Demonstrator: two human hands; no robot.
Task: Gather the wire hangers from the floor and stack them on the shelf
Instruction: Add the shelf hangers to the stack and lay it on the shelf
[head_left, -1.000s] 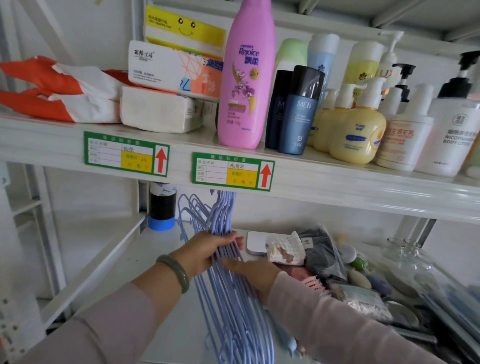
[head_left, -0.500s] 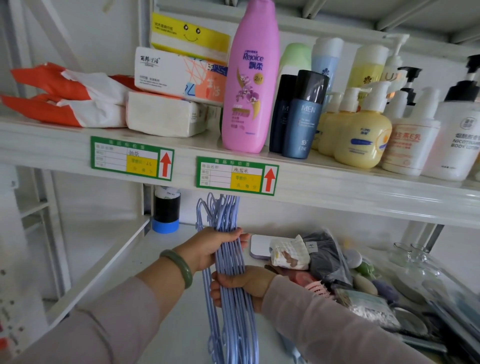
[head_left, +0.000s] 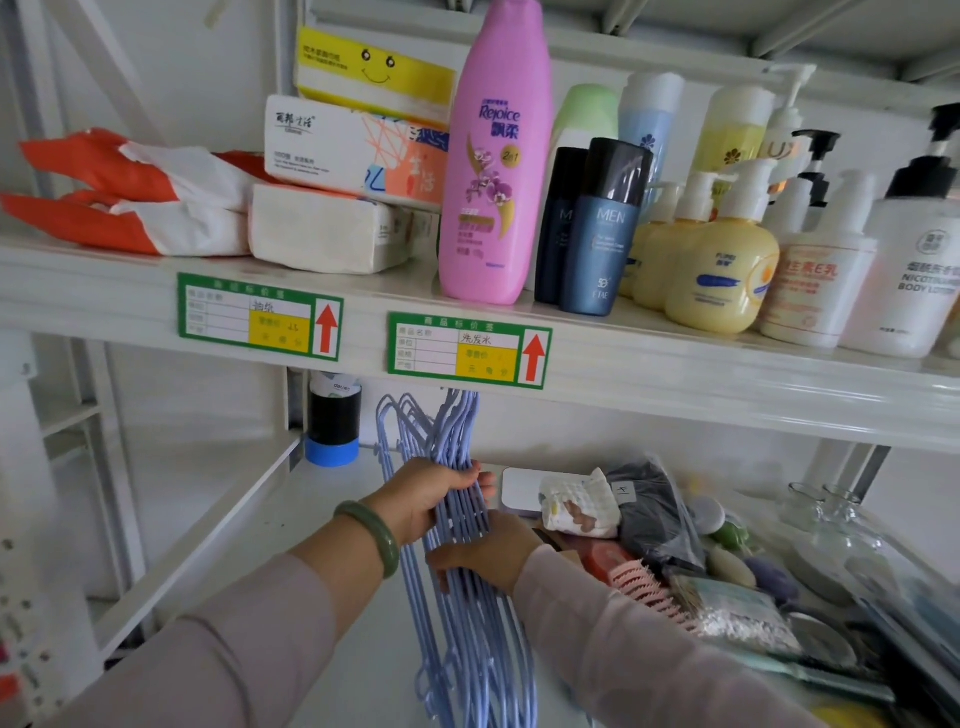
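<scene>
Hangers: a bundle of blue wire hangers (head_left: 467, 582) in the lower centre of the frame, over the white lower shelf (head_left: 249, 525).
Long axis: runs from the bottom edge of the frame up to just under the upper shelf's front edge, nearly vertical in the picture, leaning slightly left at the top.
Pointing: the curved ends fan out at the top, near the black and blue tape roll (head_left: 333, 421); the far ends pass out of view at the bottom.
Left hand (head_left: 426, 501): fingers curled together around the bundle from the left, fingertips showing on its right side; green bangle (head_left: 375, 535) on the wrist.
Right hand (head_left: 488, 551): below the left one, clasped on the same bundle from the right, fingers wrapped behind the wires.
Beside: cluttered small goods to the right, a pink comb (head_left: 644, 582) among them.
Above: a pink shampoo bottle (head_left: 496, 156) stands upright on the upper shelf.
</scene>
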